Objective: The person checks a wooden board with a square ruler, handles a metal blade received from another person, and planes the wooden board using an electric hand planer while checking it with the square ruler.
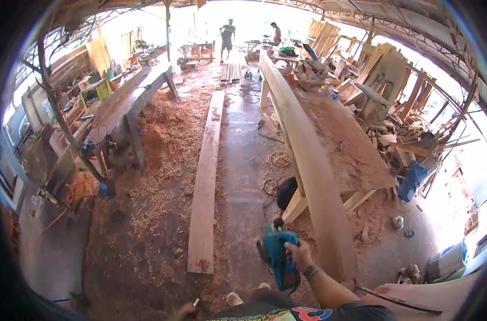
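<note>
My right hand (301, 255) is wrapped around the handle of a teal electric planer (279, 267). The planer hangs above the floor, to the left of the near end of a long, thick wooden beam (313, 150). Low at the bottom edge, my left hand (188, 310) shows only in part, with a short white stick (196, 302) that looks like a cigarette between its fingers. A long plank (205, 187) lies on the floor ahead of me, between the left bench and the beam.
The beam rests along a sawdust-covered table (345, 139) on my right. Wood shavings (166, 128) spread over the floor beside the left workbench (127, 99). Cables (270, 187) lie near the table legs. Two people, one standing (227, 40), are at the far end. Scrap wood (409, 144) is piled right.
</note>
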A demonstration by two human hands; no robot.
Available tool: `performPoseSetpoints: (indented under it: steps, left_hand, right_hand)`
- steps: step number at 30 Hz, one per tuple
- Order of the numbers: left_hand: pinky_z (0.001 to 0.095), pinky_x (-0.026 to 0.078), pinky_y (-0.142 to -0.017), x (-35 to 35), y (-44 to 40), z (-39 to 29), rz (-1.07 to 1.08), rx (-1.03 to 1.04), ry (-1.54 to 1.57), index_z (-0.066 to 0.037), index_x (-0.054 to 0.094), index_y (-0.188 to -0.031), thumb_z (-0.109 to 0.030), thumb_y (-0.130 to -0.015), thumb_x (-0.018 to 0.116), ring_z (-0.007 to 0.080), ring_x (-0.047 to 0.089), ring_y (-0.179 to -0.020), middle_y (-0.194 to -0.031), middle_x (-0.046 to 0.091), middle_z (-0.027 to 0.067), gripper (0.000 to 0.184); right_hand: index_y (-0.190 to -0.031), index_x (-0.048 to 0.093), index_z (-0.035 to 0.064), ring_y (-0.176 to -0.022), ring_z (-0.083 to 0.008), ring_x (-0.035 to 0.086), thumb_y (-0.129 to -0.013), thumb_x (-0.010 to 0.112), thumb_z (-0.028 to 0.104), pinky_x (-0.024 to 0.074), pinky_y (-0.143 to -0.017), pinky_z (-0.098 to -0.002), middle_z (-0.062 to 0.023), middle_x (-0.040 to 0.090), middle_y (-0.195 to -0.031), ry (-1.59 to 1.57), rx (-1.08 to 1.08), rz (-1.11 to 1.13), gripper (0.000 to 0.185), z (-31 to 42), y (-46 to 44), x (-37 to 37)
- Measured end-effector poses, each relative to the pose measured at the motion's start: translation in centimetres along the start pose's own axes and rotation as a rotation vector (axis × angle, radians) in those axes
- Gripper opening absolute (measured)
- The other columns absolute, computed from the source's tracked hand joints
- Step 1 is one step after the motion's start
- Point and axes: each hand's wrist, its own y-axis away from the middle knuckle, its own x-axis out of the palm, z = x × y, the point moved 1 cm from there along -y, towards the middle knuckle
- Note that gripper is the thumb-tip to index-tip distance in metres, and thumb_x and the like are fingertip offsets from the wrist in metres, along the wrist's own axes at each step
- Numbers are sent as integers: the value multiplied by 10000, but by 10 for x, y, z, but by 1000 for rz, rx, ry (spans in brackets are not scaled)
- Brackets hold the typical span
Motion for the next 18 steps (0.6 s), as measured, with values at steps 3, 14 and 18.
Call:
performPoseSetpoints:
  steps: [3,14,18]
  left_hand:
    - [419,511,-568,-10,-24,-49,-163,48,121,-54,699,-879,-278,-891,667,235,654,-623,-708,685,116,226]
    - [445,569,-699,-113,-101,-172,0,30,-183,-43,728,-1048,-214,-869,655,259,713,-794,-870,724,147,258]
    - [434,582,-807,-166,-117,-216,-15,44,-274,-43,720,-1170,-167,-878,621,276,733,-949,-1036,746,168,332]
  right_hand:
    - [-1008,652,56,-601,-143,589,-928,695,156,497,-518,-315,-25,602,-750,-124,-88,-63,135,100,9,6]
    - [-1004,652,28,-574,-98,550,-942,684,134,448,-501,-263,-6,609,-753,142,-347,-137,126,269,-92,-68]
    - [-963,650,21,-571,-102,559,-946,680,145,451,-489,-266,-15,609,-736,149,-330,-212,129,283,-144,-109]
